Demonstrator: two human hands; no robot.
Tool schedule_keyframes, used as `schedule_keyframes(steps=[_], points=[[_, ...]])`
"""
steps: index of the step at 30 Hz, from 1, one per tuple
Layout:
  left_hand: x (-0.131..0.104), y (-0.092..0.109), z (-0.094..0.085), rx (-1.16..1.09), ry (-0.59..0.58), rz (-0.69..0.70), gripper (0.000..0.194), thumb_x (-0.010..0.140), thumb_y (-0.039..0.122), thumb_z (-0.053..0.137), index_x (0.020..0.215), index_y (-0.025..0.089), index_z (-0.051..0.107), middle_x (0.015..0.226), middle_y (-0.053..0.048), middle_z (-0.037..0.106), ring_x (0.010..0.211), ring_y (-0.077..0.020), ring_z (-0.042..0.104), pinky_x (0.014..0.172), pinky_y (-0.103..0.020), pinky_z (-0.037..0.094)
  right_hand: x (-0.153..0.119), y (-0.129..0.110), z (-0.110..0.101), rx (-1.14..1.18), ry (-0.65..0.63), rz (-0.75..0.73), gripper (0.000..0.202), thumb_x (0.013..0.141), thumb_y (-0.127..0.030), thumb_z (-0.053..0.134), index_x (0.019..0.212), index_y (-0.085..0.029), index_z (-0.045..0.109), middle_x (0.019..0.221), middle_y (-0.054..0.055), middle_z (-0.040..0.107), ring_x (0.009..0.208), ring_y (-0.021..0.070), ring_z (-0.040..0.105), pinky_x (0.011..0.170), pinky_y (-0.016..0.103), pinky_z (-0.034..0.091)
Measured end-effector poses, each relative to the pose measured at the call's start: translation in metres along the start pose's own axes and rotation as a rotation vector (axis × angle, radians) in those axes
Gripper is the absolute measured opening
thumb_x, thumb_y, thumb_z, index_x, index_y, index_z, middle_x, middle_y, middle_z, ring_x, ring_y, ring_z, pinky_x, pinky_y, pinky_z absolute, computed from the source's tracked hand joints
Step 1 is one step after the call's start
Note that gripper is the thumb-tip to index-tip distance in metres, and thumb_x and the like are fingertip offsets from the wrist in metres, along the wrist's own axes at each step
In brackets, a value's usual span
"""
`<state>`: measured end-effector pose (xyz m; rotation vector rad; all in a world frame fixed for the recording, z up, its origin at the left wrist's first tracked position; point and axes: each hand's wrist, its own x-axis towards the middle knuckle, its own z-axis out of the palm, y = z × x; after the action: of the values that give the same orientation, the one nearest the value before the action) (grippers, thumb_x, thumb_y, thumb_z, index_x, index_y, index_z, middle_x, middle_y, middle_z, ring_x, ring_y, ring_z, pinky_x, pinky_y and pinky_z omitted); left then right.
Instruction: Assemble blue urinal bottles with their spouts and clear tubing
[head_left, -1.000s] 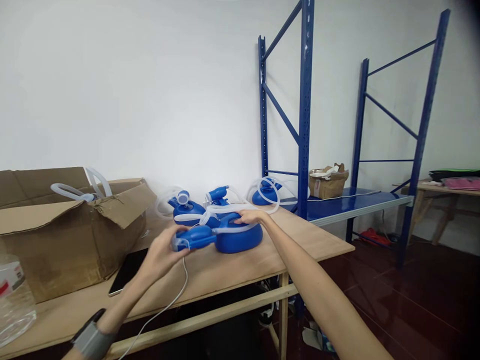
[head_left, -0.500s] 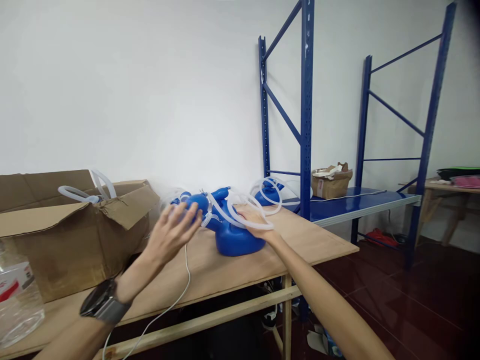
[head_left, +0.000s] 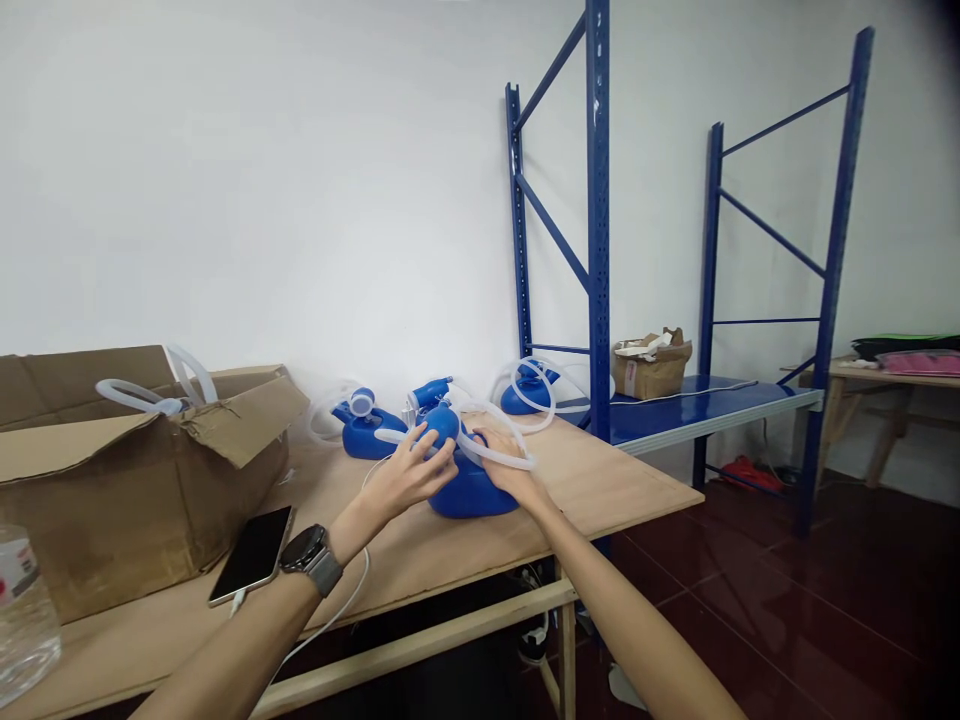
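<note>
The left fingers (head_left: pixel 435 468) partly hide the blue bulb (head_left: pixel 444 424).

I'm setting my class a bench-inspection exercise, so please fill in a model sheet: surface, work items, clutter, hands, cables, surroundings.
Surface: wooden table, timber rail below its front edge.
Work items: blue container, blue rounded part, pale tube crossing over the right hand.
Clutter: cardboard box, phone, clear bottle.
Hands: left hand has its fingers around the blue rounded part; right hand on the blue container, grip partly hidden.
Cables: white cable over the front edge.
Surroundings: blue rack, small carton on its shelf.
</note>
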<state>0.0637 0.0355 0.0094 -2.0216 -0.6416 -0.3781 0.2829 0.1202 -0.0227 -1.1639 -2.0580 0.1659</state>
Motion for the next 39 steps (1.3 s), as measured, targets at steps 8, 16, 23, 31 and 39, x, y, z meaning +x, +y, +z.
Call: schedule_keyframes(steps=[8, 16, 23, 31, 39], points=[[0.001, 0.008, 0.017, 0.085, 0.077, 0.039, 0.030, 0.092, 0.003, 0.058, 0.115, 0.020, 0.066, 0.133, -0.012, 0.064, 0.123, -0.0283, 0.059, 0.115, -0.062, 0.047, -0.010, 0.006, -0.009, 0.044, 0.087, -0.184, 0.049, 0.101, -0.051, 0.051, 0.139, -0.023, 0.063, 0.139, 0.010, 0.067, 0.132, 0.0311, 0.058, 0.119, 0.045, 0.037], [0.005, 0.012, 0.009, -0.031, -0.101, 0.028, 0.029, 0.094, 0.002, 0.052, 0.110, 0.022, 0.065, 0.137, -0.008, 0.063, 0.131, -0.0300, 0.056, 0.115, -0.056, 0.046, -0.006, 0.012, 0.006, 0.022, 0.092, -0.076, 0.048, 0.106, -0.043, 0.038, 0.145, -0.024, 0.059, 0.142, 0.009, 0.065, 0.133, 0.0290, 0.058, 0.121, 0.046, 0.036], [0.043, 0.008, 0.024, -0.087, -0.252, -0.132, 0.042, 0.085, 0.013, 0.062, 0.127, 0.018, 0.065, 0.156, -0.018, 0.049, 0.148, -0.0410, 0.037, 0.124, -0.072, 0.013, -0.010, 0.020, 0.004, 0.109, 0.121, -0.212, 0.053, 0.101, -0.048, 0.049, 0.147, -0.023, 0.056, 0.150, 0.009, 0.059, 0.141, 0.0285, 0.052, 0.121, 0.046, 0.038], [0.004, 0.024, 0.014, -0.142, -0.129, -0.340, 0.078, 0.087, 0.026, 0.066, 0.159, 0.032, 0.039, 0.175, -0.015, 0.005, 0.157, -0.0497, 0.003, 0.117, -0.079, 0.014, -0.029, 0.016, 0.003, -0.025, 0.242, -0.141, 0.060, 0.100, -0.050, 0.049, 0.151, -0.018, 0.052, 0.148, 0.015, 0.059, 0.140, 0.0338, 0.052, 0.120, 0.051, 0.038], [-0.074, 0.025, 0.000, -0.232, -0.224, -0.352, 0.068, 0.090, 0.015, 0.057, 0.154, 0.035, 0.048, 0.174, -0.013, 0.014, 0.158, -0.0415, 0.014, 0.122, -0.071, 0.016, -0.080, 0.017, -0.040, -0.333, 0.203, -0.033, 0.087, 0.086, -0.076, 0.060, 0.161, -0.037, 0.036, 0.145, 0.012, 0.061, 0.133, 0.0432, 0.054, 0.113, 0.061, 0.037]])
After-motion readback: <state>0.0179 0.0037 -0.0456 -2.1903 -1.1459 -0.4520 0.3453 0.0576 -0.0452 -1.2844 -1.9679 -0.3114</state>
